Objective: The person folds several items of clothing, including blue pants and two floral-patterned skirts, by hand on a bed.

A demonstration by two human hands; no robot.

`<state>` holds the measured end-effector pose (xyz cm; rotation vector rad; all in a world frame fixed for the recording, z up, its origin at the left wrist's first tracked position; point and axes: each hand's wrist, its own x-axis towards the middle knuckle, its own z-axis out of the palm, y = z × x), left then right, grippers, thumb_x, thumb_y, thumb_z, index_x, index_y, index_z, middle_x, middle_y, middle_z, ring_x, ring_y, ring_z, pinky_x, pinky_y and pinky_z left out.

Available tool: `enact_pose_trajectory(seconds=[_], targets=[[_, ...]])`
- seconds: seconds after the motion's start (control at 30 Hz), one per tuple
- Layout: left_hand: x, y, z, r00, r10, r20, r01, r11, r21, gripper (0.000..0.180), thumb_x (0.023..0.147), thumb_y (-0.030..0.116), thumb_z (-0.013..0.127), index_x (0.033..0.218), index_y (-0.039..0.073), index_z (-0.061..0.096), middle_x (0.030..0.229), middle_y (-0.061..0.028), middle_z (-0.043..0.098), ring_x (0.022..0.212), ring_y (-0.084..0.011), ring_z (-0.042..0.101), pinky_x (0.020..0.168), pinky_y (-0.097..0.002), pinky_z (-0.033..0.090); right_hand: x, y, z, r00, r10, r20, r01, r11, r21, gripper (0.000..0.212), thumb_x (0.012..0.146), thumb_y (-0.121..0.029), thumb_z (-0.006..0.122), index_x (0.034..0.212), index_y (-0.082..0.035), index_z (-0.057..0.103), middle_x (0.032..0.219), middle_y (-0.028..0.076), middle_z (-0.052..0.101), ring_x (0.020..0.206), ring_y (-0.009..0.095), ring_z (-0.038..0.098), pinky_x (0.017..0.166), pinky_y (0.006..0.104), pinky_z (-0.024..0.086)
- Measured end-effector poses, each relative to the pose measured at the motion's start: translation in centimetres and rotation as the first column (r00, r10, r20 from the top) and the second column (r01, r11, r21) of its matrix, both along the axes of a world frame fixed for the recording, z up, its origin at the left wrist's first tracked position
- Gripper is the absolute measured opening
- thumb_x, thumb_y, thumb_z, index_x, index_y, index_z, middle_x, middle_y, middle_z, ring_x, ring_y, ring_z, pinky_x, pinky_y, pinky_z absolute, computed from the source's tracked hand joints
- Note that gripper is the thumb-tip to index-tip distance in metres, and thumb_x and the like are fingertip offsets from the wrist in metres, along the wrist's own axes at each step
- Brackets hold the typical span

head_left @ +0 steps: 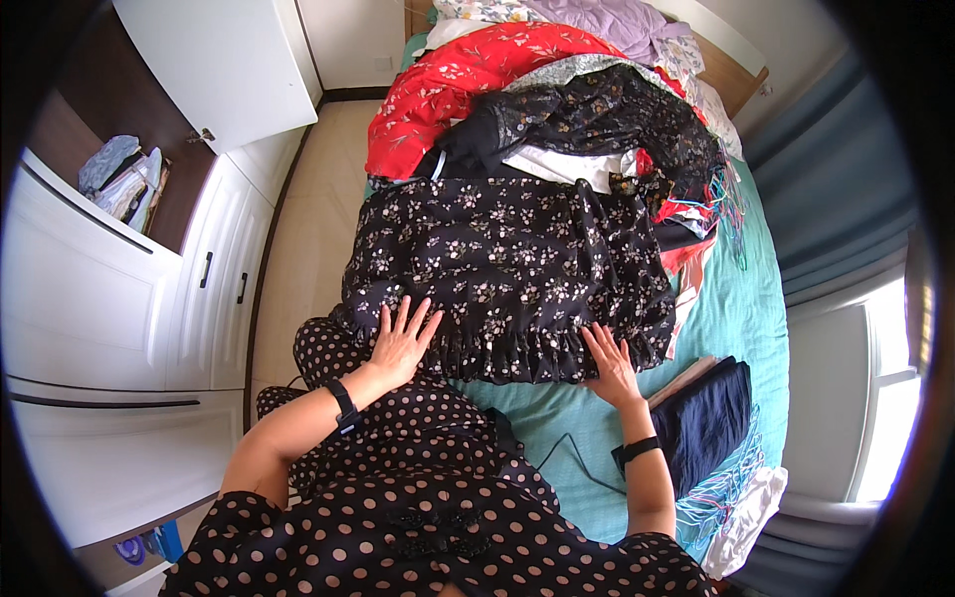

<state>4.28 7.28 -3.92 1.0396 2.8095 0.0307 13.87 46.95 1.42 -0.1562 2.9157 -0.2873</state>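
A black garment with small pale flowers (497, 254) lies spread on the bed in front of me, its ruffled edge toward me. My left hand (400, 344) rests on its near left part, palm down with fingers spread. At the near right, my right hand (609, 366) lies flat on the ruffled edge, its fingers also apart. Neither hand grips the cloth. Folded dark navy clothing (701, 423) sits on the bed just right of my right forearm, over a beige folded piece.
Beyond the garment are a red floral cloth (438, 90), a sheer black floral garment (622, 124) and pillows. Thin coloured hangers (729, 214) lie at right, more hangers (721, 497) nearer me. An open white wardrobe (99, 279) stands left; blue curtains (831, 179) hang right.
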Motion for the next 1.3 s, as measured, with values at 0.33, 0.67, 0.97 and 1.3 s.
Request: enact_pose_trajectory(seconds=[0.33, 0.67, 0.97, 1.3], targets=[[-3.7, -1.9, 3.7, 0.962, -0.137, 0.236, 0.077, 0.966, 0.249, 0.051, 0.075, -0.009, 0.042, 0.124, -0.001, 0.054, 0.122, -0.0214, 0.056, 0.109, -0.0316, 0.058, 0.099, -0.0438, 0.042, -2.5, 4.6, 1.2, 0.984, -0.003, -0.177, -0.032, 0.980, -0.198, 0.048, 0.065, 0.012, 0.046, 0.105, -0.007, 0.067, 0.098, 0.018, 0.066, 0.096, 0.033, 0.062, 0.087, 0.0397, 0.048], [-10.0, -4.1, 10.8, 0.631, -0.163, 0.758, 0.063, 0.985, 0.159, 0.030, 0.072, 0.000, 0.054, 0.099, 0.002, 0.065, 0.083, -0.0156, 0.067, 0.075, -0.0219, 0.061, 0.071, -0.0335, 0.047, -10.7, 6.9, 10.1, 0.910, 0.219, 0.353, -0.181, 0.974, -0.138, 0.041, 0.067, -0.002, 0.069, 0.107, -0.007, 0.066, 0.093, 0.018, 0.066, 0.092, 0.035, 0.062, 0.084, 0.0397, 0.048], [-19.8, -5.6, 5.5, 0.630, 0.106, 0.769, -0.672, 0.571, 0.471, 0.050, 0.083, 0.030, 0.059, 0.124, 0.003, 0.053, 0.116, -0.0160, 0.060, 0.108, -0.0234, 0.056, 0.094, -0.0327, 0.042, -23.3, 4.5, 6.1, 0.949, -0.099, -0.299, 0.040, 0.979, -0.199, 0.042, 0.077, -0.018, 0.068, 0.117, -0.009, 0.060, 0.106, 0.015, 0.066, 0.098, 0.030, 0.063, 0.085, 0.0388, 0.048], [-18.3, -7.4, -7.4, 0.812, 0.498, 0.303, -0.560, 0.520, 0.645, 0.032, 0.078, 0.024, 0.070, 0.098, 0.002, 0.058, 0.093, -0.0205, 0.063, 0.091, -0.0397, 0.060, 0.076, -0.0425, 0.047, -17.0, 6.3, -6.1, 0.916, -0.336, -0.217, 0.360, 0.930, 0.080, 0.066, 0.091, -0.042, 0.051, 0.147, -0.024, 0.022, 0.153, 0.001, 0.023, 0.141, 0.025, 0.020, 0.109, 0.0594, 0.020]])
